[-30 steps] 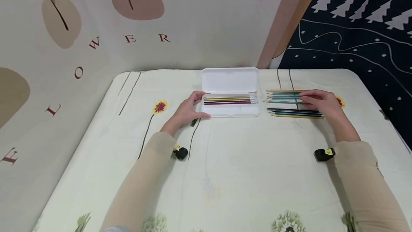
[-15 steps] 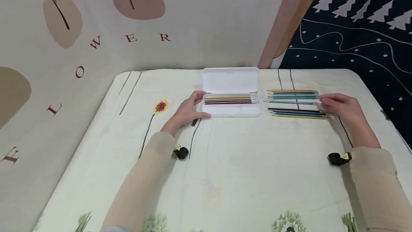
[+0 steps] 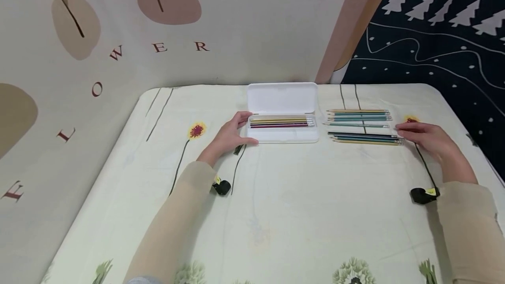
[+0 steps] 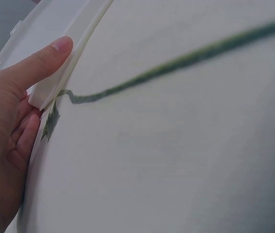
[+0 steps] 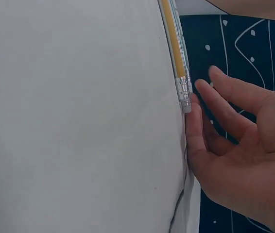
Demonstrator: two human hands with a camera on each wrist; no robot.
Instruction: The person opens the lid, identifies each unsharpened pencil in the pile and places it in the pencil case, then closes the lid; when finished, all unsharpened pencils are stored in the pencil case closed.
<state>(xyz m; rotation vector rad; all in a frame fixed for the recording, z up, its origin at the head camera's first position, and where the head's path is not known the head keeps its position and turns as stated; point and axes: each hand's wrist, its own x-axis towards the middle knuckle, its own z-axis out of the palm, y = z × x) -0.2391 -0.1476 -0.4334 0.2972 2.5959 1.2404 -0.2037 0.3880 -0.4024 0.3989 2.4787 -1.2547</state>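
Note:
A white pencil case (image 3: pixel 283 136) lies with its lid (image 3: pixel 282 98) raised at the back of the table. Several gold and dark red pencils (image 3: pixel 278 123) lie side by side in its rear half. My left hand (image 3: pixel 229 137) grips the case's left end; in the left wrist view the thumb (image 4: pixel 42 63) lies along its front wall. To the right are two rows of loose pencils, a teal and yellow row (image 3: pixel 359 115) behind and a darker row (image 3: pixel 364 138) in front, with a single teal pencil (image 3: pixel 357 125) between. My right hand (image 3: pixel 432 143) is beside their eraser ends, fingers apart, holding nothing.
The table wears a pale cloth (image 3: pixel 307 214) printed with flowers and stems. Behind stands a light curtain (image 3: pixel 252 47) with lettering. A dark blue cloth with white trees (image 3: pixel 434 65) hangs at the right. Each wrist carries a small black camera (image 3: pixel 222 187).
My right hand has moved off the pencils to the right and slightly toward me, uncovering their eraser ends. The left hand and the case have stayed in place.

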